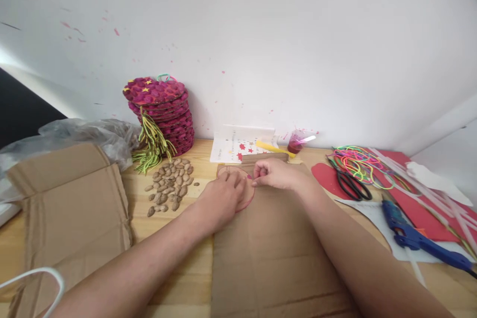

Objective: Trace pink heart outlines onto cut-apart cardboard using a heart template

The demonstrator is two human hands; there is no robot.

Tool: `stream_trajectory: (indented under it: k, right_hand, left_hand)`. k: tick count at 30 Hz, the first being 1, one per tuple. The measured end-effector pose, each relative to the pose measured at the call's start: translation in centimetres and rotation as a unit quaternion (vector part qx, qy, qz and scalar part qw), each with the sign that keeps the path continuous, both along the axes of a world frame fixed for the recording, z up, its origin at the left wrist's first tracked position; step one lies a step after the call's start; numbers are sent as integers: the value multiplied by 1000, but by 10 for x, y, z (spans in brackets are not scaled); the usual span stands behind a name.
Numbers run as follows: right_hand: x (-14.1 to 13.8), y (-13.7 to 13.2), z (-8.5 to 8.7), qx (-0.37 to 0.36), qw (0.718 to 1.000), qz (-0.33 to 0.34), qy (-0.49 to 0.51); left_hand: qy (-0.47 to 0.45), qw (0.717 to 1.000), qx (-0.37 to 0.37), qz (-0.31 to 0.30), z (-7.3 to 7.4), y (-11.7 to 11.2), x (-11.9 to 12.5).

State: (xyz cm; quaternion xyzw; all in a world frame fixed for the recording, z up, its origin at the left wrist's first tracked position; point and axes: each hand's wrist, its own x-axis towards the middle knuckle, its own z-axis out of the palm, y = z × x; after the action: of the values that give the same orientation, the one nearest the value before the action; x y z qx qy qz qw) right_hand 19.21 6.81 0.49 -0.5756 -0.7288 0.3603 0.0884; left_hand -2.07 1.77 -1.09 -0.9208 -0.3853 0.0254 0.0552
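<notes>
A tan rounded cardboard piece (246, 198) with a reddish edge lies at the far end of a large brown cardboard sheet (268, 253). My left hand (219, 198) is closed over this piece, its bent fingertips pressing on the surface and hiding much of it. At the piece's right edge, beside a small pink spot (249, 177), my right hand (274, 173) has thumb and fingers pinched together. What sits in that pinch, if anything, is too small to make out. Several pistachio shells (171, 181) lie in a loose pile left of my left hand.
A magenta shell-covered drum-shaped piñata (164, 114) with a yellow-green tassel stands against the wall. Behind the sheet are a sticker sheet (227, 146) and a cup of red liquid (295, 143). Scissors (352, 186), coloured cords (359, 164) and a blue glue gun (421, 241) lie right; folded cardboard (78, 203) lies left.
</notes>
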Motion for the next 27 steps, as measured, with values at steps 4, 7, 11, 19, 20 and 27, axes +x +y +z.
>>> stream_trajectory:
  k: [4,7,11,19,20,27]
  right_hand:
    - [2,2,1,-3,1000,14,-16]
    - [2,2,0,4,1000,16,-26]
    - [0,2,-1,14,999,18,-43]
    - [1,5,-2,26,998,18,-53]
    - [1,5,-2,27,998,19,-53]
    - [11,8,-4,-14,999,47,-12]
  left_hand:
    - [7,999,21,-23,-5,3,-3]
    - [9,999,19,-30,-5,5,-3]
    - [26,999,0,-24,-3,5,-2]
    - [18,999,17,-34,-5,6,-3]
    - [15,999,21,-36,-5,6,-2]
    - [31,999,-30,0,3,2,-1]
